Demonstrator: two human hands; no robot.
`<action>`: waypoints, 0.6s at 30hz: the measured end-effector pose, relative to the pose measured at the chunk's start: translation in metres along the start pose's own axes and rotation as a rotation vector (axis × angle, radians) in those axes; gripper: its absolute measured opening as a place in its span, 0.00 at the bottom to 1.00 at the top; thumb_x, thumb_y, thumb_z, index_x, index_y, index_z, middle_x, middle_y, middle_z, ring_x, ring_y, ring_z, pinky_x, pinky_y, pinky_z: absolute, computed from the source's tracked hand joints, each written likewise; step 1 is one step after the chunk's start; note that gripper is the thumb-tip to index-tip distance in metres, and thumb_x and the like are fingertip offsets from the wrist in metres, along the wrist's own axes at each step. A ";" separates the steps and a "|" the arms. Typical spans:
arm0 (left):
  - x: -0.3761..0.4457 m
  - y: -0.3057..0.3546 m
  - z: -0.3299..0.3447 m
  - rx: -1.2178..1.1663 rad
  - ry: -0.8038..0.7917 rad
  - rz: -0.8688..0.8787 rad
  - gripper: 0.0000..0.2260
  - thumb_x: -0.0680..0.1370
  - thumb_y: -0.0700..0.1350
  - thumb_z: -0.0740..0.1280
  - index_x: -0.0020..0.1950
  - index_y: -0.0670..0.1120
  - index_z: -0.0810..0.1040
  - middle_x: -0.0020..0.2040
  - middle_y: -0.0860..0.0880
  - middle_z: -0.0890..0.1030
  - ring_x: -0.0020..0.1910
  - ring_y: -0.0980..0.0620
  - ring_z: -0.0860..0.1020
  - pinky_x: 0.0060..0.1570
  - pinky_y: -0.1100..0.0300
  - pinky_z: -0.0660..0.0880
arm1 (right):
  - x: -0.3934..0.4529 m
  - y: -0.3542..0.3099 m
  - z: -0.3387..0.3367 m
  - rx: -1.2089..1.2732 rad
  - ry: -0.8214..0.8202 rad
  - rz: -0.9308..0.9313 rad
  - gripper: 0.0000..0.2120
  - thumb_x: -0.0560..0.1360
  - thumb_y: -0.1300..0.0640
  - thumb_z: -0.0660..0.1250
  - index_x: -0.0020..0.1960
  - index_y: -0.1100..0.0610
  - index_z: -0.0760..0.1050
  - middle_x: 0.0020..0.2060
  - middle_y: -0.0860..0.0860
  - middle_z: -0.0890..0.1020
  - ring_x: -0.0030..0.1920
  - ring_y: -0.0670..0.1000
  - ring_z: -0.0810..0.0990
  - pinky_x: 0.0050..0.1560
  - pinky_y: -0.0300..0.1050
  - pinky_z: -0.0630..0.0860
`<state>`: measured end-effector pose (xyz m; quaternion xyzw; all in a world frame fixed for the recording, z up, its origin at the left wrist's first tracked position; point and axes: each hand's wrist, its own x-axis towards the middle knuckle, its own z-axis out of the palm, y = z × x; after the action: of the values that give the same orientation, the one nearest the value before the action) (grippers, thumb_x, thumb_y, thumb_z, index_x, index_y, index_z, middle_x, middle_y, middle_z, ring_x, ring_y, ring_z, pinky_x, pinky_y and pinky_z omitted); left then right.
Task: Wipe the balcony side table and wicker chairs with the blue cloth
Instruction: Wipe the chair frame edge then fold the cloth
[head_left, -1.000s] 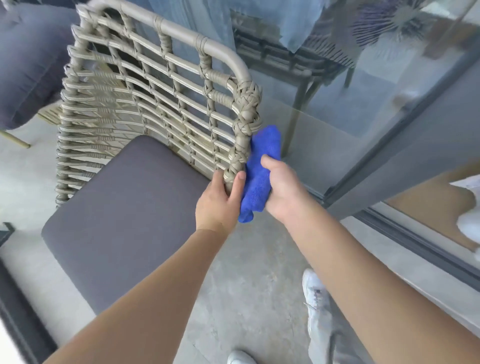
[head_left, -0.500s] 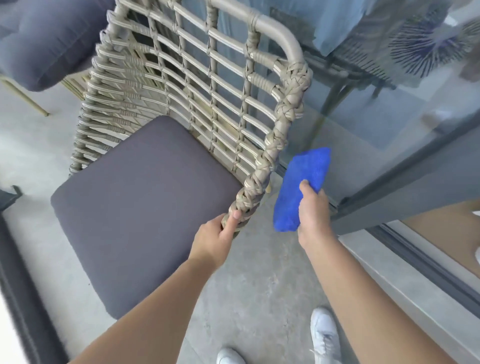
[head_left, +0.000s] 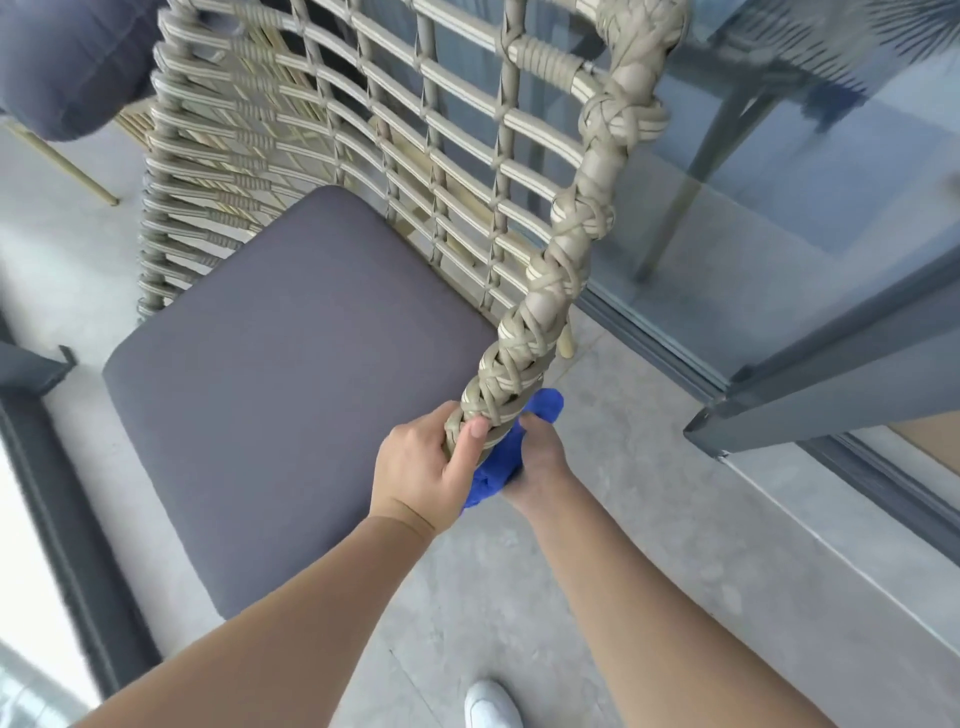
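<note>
Two hands at work on one wicker chair (head_left: 363, 171), catalogued from the chair's braided front post (head_left: 524, 358).

Item: left hand (head_left: 426, 473). At the foot of the post, on the cushion side; fingers curled round the braid, thumb laid flat along its face, steadying the frame.

Item: right hand (head_left: 540, 462). Just across the post from the left hand, on the side toward the glass door; fingers closed on the cloth and pressing it against the post's lower outer face.

Item: blue cloth (head_left: 498, 467). Bunched between the right hand and the base of the post, one fold poking out above the knuckles, the rest hanging below the left hand.

Item: grey seat cushion (head_left: 270, 395). Inside the frame, beside the post.

Item: glass door rail (head_left: 810, 415). Beyond the post, near the right hand.

Item: white shoe (head_left: 491, 704). On the concrete floor, below the post.

Risks, as judged: the knotted braid may snag the bunched cloth and pull it loose; a wadded cloth may skip the crevices between wraps; a hard downward stroke could tip or slide the light chair toward the glass if the left hand slackens.
</note>
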<state>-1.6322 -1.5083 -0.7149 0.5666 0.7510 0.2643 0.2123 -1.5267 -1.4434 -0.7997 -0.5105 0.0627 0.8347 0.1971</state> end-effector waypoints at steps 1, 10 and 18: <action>0.000 -0.001 -0.001 0.012 0.008 0.002 0.19 0.79 0.65 0.51 0.34 0.56 0.58 0.29 0.57 0.71 0.28 0.52 0.65 0.30 0.58 0.56 | -0.001 0.002 0.002 -0.008 0.012 0.003 0.32 0.76 0.44 0.52 0.78 0.52 0.67 0.75 0.61 0.70 0.69 0.66 0.68 0.53 0.60 0.71; -0.005 -0.003 -0.002 0.064 0.026 0.001 0.20 0.79 0.66 0.50 0.34 0.54 0.62 0.25 0.53 0.63 0.26 0.53 0.63 0.29 0.56 0.59 | -0.032 0.004 -0.015 0.015 -0.037 -0.114 0.30 0.79 0.44 0.51 0.75 0.59 0.68 0.71 0.65 0.74 0.69 0.66 0.73 0.67 0.67 0.68; -0.003 -0.004 -0.001 0.069 0.042 0.014 0.19 0.79 0.65 0.50 0.33 0.56 0.58 0.24 0.52 0.63 0.26 0.53 0.61 0.30 0.57 0.57 | -0.100 -0.037 0.000 0.066 -0.040 -0.269 0.25 0.86 0.45 0.51 0.73 0.60 0.71 0.66 0.62 0.80 0.67 0.63 0.78 0.66 0.63 0.72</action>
<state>-1.6350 -1.5121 -0.7161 0.5731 0.7600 0.2516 0.1751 -1.4720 -1.4365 -0.7086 -0.4907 0.0172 0.8082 0.3253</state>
